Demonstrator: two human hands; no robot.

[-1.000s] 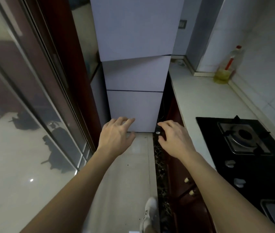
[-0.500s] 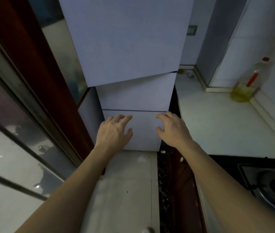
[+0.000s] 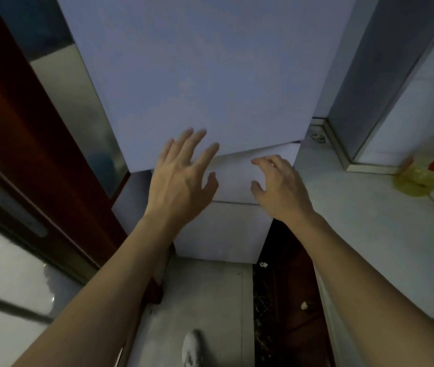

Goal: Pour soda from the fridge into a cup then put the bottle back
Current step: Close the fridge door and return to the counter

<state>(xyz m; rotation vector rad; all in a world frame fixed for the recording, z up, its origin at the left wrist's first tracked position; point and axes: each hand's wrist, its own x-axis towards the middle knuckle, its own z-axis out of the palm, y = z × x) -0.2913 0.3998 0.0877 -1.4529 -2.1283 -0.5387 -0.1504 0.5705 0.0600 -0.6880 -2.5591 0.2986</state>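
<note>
Fridge (image 3: 205,75) shut — both hands' fingers empty before its doors

Matt, smooth fridge (image 3: 205,75) — glossy floor tiles (image 3: 1,276), polished door frame (image 3: 25,144).

A pale countertop (image 3: 364,234) runs along the right, with a blurred bottle of yellow oil (image 3: 422,173) near the tiled wall (image 3: 428,102). A white shoe (image 3: 192,349) stands on the floor (image 3: 210,300). A dark red door frame (image 3: 25,144) lies left.

Dim kitchen — grey floor (image 3: 205,295), white counter (image 3: 369,221), red-brown doorframe (image 3: 25,144).
</note>
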